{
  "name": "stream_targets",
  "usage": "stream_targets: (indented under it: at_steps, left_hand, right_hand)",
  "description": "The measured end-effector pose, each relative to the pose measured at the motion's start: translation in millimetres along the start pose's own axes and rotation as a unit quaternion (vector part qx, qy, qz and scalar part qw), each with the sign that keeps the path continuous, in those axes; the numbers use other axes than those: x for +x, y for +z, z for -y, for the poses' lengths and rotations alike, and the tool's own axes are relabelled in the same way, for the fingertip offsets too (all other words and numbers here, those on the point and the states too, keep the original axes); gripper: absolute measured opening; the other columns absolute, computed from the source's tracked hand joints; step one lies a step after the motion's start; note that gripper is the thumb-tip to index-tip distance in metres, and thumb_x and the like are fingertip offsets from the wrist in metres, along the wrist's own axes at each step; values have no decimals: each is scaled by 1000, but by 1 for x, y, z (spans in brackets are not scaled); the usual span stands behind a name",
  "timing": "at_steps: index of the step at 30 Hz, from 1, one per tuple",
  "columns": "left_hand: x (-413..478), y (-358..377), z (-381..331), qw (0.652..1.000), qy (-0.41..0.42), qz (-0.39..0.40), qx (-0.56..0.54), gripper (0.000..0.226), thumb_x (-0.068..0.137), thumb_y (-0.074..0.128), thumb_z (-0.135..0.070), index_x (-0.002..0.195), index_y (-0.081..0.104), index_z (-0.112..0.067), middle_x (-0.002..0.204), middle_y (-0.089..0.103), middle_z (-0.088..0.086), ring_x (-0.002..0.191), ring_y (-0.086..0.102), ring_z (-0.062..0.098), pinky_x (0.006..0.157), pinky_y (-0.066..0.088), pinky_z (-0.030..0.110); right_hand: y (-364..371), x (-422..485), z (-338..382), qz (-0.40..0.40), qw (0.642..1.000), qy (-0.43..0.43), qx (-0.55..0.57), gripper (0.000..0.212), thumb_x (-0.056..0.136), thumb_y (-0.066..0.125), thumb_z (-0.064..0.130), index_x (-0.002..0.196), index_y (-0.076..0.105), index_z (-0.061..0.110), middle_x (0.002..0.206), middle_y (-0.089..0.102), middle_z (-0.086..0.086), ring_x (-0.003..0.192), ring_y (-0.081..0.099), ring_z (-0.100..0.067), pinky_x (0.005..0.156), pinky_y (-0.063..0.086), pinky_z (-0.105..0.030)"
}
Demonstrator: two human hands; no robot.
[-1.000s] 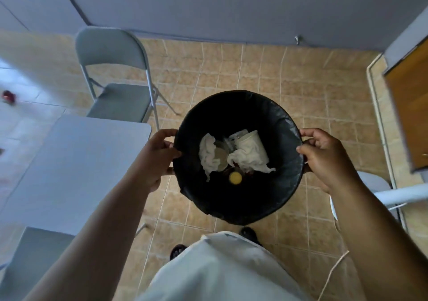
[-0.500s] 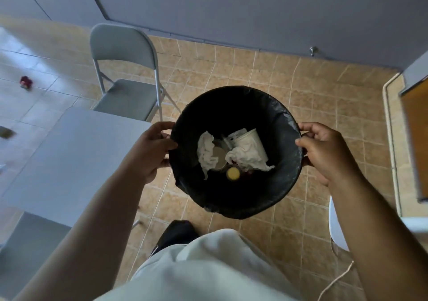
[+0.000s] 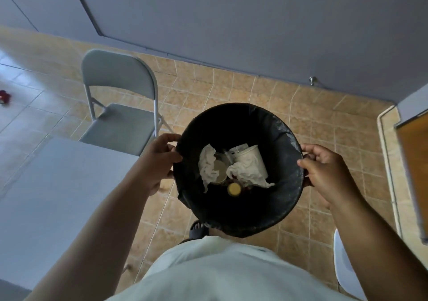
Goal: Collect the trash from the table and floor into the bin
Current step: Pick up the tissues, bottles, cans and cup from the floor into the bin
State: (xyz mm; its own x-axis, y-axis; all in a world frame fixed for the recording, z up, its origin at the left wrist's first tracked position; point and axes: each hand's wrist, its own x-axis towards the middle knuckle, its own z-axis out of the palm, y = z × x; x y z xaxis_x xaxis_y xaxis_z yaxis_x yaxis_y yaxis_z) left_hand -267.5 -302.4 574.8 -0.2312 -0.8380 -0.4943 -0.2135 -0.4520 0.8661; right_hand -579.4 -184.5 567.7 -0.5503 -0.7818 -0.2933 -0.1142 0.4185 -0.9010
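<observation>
I hold a round bin [image 3: 284, 199] lined with a black bag in front of my body, above the tiled floor. My left hand [image 3: 157, 161] grips its left rim and my right hand [image 3: 324, 173] grips its right rim. Inside lie crumpled white tissues [image 3: 208, 166], a white paper cup [image 3: 252, 159] on its side, a clear plastic piece and a yellow cap [image 3: 234, 189]. A small red object [image 3: 4, 96] lies on the floor at the far left.
A grey table [image 3: 58, 196] stands at my left. A grey folding chair [image 3: 120, 106] is behind it. A white chair edge [image 3: 342, 266] shows at lower right, a wooden door [image 3: 416, 173] at the right, grey walls beyond.
The view has tilted up and turned a little, showing more wall. Both hands keep their grip on the bin's rim, and the bin stays in front of me.
</observation>
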Motion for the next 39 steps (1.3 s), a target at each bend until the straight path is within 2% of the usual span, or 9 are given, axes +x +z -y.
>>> stream_targets:
  at_steps: [5, 9, 13, 15, 18, 22, 27, 34, 39]
  left_hand:
    - [62, -20, -34, 1000, 10, 22, 13, 43, 89, 47, 15, 115, 61, -16, 99, 53, 17, 96, 57, 34, 93, 48, 64]
    - [102, -31, -58, 999, 22, 27, 7, 43, 89, 47, 16, 110, 62, -19, 100, 53, 15, 93, 56, 32, 89, 51, 58]
    - [143, -33, -74, 999, 12, 27, -13, 42, 88, 48, 15, 112, 62, -17, 103, 55, 15, 94, 56, 31, 84, 52, 53]
    - [165, -31, -83, 1000, 3, 21, -16, 42, 88, 47, 15, 116, 61, -13, 104, 55, 15, 94, 56, 31, 86, 51, 56]
    - [199, -26, -96, 1000, -13, 6, -20, 43, 87, 48, 15, 117, 61, -13, 104, 55, 15, 94, 55, 31, 88, 50, 59]
    - [245, -15, -115, 999, -20, -25, -24, 45, 86, 48, 16, 112, 62, -18, 99, 52, 13, 92, 52, 28, 72, 51, 41]
    - [293, 5, -153, 996, -38, -68, -32, 45, 88, 47, 18, 113, 61, -16, 101, 52, 16, 94, 53, 30, 88, 50, 57]
    - [355, 16, -203, 990, -13, -119, -79, 43, 88, 46, 18, 110, 60, -16, 103, 52, 16, 96, 54, 30, 74, 51, 42]
    - [391, 5, -227, 987, -17, -136, -90, 42, 90, 47, 16, 108, 61, -19, 102, 53, 15, 95, 54, 31, 76, 53, 44]
  right_hand:
    - [32, 49, 26, -26, 1000, -3, 10, 37, 93, 52, -6, 123, 62, 13, 67, 56, 0, 62, 59, -21, 51, 47, -32]
    - [53, 87, 44, -41, 999, 2, 23, 38, 93, 52, -6, 117, 63, 21, 64, 62, 6, 64, 61, -21, 53, 47, -33]
    - [62, 133, 59, -43, 999, 9, 27, 39, 92, 53, -5, 126, 61, 13, 79, 63, -3, 68, 62, -23, 55, 47, -33]
    - [67, 162, 65, -39, 999, 14, 27, 39, 91, 54, -4, 126, 62, 12, 83, 65, -5, 68, 62, -23, 55, 47, -33]
    - [74, 208, 72, -19, 999, 16, 30, 37, 91, 53, -4, 121, 64, 17, 83, 66, -4, 67, 63, -23, 55, 48, -33]
    - [80, 277, 76, 20, 999, 12, 24, 35, 91, 54, -3, 116, 65, 18, 80, 66, -5, 65, 62, -22, 55, 48, -33]
    - [80, 361, 97, 64, 998, 0, 1, 39, 89, 56, -3, 120, 64, 20, 75, 61, -6, 65, 60, -23, 54, 47, -35]
    - [90, 460, 151, 110, 993, -48, -14, 47, 85, 57, -6, 121, 65, 24, 76, 56, 0, 66, 60, -19, 55, 49, -35]
    - [114, 506, 181, 140, 989, -48, 1, 50, 83, 54, -12, 103, 65, 32, 73, 53, 4, 63, 58, -14, 51, 48, -31]
